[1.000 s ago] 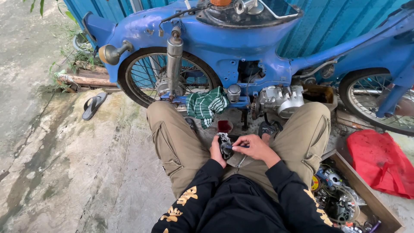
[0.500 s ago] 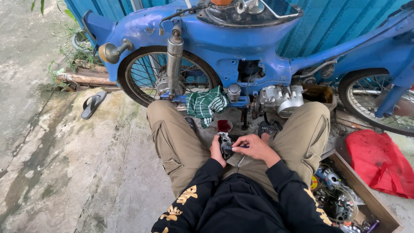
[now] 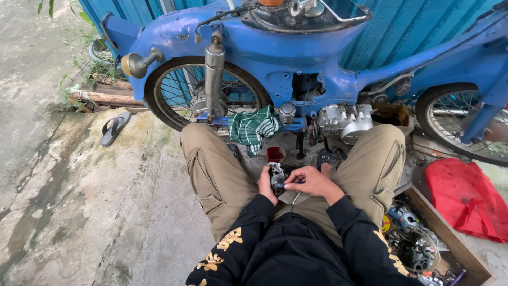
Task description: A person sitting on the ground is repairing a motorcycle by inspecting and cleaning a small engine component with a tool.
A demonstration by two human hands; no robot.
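In the head view I look down on my own lap. I sit low on the concrete ground (image 3: 79, 212) with both knees spread wide, in khaki trousers and a black sweater with yellow print on the sleeves.

Both forearms come in from the bottom and bend toward each other, so the two hands meet between my thighs. My left hand (image 3: 266, 185) is closed around a small dark metal part (image 3: 276, 178), which it holds upright; the thumb side faces me and the fingers wrap behind the part. My right hand (image 3: 312, 182) lies just beside it, palm down, wrist a little raised. Its fingertips (image 3: 288, 185) are pinched together and touch the side of the part. If they pinch a small tool or only the part itself, I cannot tell, it is too small here.

So the part is in front of my belly, between the knees, above the ground and not resting on it.

Just beyond the hands a small red cup (image 3: 275, 154) stands on the ground. Behind it is a blue motorbike (image 3: 296, 53) with a green striped cloth (image 3: 255, 127) hanging on its frame and the silver engine (image 3: 346, 121) near my right knee. At my right side there is an open wooden box (image 3: 455, 233) with mixed parts, and a red bag (image 3: 465, 198) next to it. A sandal (image 3: 115, 128) lies far on the left.
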